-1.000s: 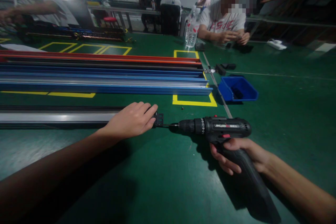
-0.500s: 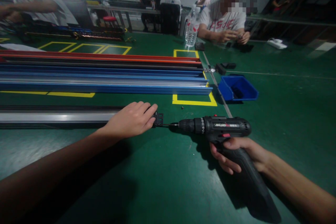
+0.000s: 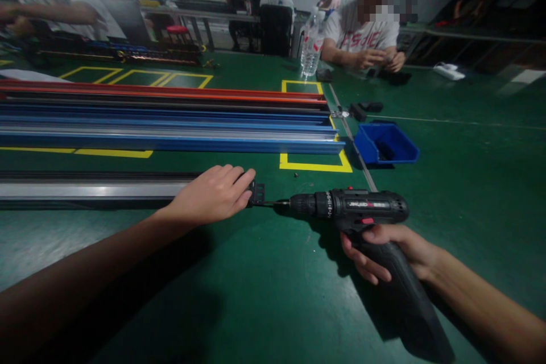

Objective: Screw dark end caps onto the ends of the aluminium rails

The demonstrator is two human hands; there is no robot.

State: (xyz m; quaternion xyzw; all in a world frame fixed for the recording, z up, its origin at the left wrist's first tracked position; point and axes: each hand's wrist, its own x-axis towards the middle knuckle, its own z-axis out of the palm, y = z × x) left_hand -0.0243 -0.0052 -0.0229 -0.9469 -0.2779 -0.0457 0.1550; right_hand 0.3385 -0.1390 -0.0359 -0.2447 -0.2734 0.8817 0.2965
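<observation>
left hand (image 3: 211, 196) clasps rail (image 3: 94, 189) at black end piece (image 3: 260, 192), on green table (image 3: 264, 284). right hand (image 3: 410, 240) grips drill (image 3: 367, 205), bit (image 3: 273, 203) aimed at end piece; contact unclear from here. i read screw-driving step; next calls for firm brace, bit in line.

The left hand (image 3: 213, 196) partly covers the rail (image 3: 98, 190).

Single head-worn view, forward and down across the green table (image 3: 273, 296).

Beyond the left grip (image 3: 213, 194), profiles (image 3: 170, 128) lie on the bench (image 3: 273, 301); beyond the right grip's (image 3: 412, 244) drill (image 3: 367, 203), a bin (image 3: 401, 155).
</observation>
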